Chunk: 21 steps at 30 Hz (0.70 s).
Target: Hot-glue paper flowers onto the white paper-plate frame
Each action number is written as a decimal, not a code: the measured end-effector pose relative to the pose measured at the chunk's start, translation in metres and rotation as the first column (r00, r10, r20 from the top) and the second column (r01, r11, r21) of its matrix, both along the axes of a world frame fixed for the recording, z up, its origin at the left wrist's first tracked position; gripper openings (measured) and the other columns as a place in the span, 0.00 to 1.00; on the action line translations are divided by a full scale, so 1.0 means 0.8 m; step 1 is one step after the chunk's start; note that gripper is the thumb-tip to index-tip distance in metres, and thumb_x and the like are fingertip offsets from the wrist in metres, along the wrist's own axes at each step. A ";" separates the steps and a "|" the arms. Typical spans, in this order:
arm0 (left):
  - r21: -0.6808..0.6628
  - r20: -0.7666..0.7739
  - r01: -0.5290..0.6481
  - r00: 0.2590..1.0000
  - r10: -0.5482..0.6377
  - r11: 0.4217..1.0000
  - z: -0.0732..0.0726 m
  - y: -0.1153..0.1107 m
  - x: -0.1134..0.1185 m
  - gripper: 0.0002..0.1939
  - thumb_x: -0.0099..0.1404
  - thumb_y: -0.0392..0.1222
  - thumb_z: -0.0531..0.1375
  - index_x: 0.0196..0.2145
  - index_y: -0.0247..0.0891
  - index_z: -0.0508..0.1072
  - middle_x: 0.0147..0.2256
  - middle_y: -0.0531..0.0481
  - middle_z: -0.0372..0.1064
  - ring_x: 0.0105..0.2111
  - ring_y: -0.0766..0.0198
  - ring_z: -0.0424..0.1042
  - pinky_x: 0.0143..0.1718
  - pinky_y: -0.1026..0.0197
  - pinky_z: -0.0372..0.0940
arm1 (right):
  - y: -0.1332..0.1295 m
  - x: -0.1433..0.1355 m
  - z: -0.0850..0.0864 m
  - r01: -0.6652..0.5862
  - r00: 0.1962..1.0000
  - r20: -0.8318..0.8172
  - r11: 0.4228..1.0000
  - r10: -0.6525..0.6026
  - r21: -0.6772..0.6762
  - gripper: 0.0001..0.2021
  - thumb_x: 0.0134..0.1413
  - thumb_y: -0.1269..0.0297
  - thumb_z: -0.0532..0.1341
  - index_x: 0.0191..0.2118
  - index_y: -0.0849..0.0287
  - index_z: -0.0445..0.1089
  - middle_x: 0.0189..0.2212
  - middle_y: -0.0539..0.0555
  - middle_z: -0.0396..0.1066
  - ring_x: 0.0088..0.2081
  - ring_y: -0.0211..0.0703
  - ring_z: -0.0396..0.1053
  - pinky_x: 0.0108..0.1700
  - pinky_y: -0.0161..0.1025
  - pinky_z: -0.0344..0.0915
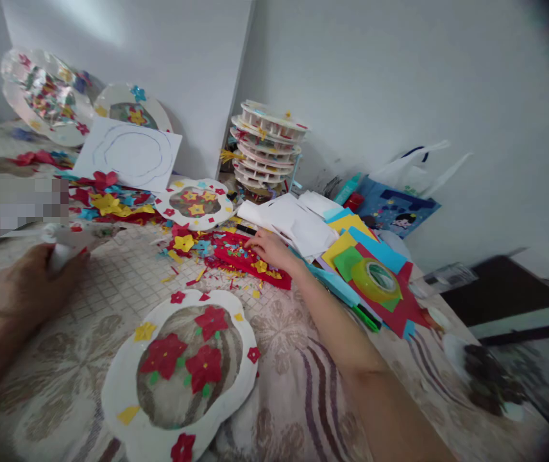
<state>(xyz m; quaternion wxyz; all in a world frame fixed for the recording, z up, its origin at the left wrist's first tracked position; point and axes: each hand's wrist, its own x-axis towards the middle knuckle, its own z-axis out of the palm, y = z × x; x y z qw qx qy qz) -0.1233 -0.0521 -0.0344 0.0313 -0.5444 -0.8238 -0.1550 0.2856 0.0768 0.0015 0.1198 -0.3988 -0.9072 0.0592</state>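
Note:
On the left, my left hand [34, 282], blurred, is closed around a small white bottle [61, 255]. My right hand [277, 249] reaches over a red paper strip [274, 276] strewn with small coloured scraps. Its fingers are bent together at the scraps, and whatever they pinch is too small to make out. Between my arms lies a white scalloped frame [120, 346] with a clear middle. Red paper flowers [203, 367] and small green pieces decorate that middle, and red and yellow pieces dot the rim.
Behind lie a smaller decorated frame [163, 205], loose paper flowers [106, 204] and a drawn white sheet [130, 154]. A tiered white stack [269, 144] stands by the wall. Coloured papers [351, 240], yellow tape [375, 280] and a green-capped marker [367, 319] lie right. A blue bag [394, 205] stands behind.

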 end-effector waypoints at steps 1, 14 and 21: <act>-0.010 0.006 -0.005 1.000 0.005 1.000 0.002 -0.001 0.001 0.32 0.59 0.63 0.39 0.47 0.37 0.62 0.35 0.35 0.69 0.35 0.49 0.71 0.27 0.56 0.60 | 0.000 -0.001 -0.002 0.017 1.000 -0.001 1.000 -0.017 0.015 0.12 0.58 0.73 0.55 0.43 0.58 0.73 0.38 0.55 0.65 0.39 0.40 0.64 0.43 0.36 0.58; 0.035 0.060 -0.016 0.998 0.014 0.999 0.008 -0.002 0.009 0.32 0.55 0.63 0.43 0.48 0.40 0.64 0.31 0.38 0.73 0.36 0.43 0.72 0.27 0.52 0.60 | -0.001 -0.011 -0.013 0.064 0.984 -0.171 0.991 -0.042 0.120 0.11 0.56 0.76 0.53 0.42 0.62 0.70 0.40 0.57 0.66 0.42 0.43 0.65 0.48 0.40 0.61; -0.010 0.048 -0.046 0.998 0.047 0.999 0.011 0.002 0.008 0.33 0.57 0.64 0.42 0.47 0.37 0.65 0.36 0.37 0.72 0.35 0.48 0.72 0.29 0.54 0.62 | -0.003 -0.020 -0.017 -0.022 0.974 -0.221 0.987 0.057 0.157 0.16 0.53 0.79 0.52 0.45 0.60 0.67 0.44 0.57 0.68 0.49 0.45 0.62 0.55 0.46 0.57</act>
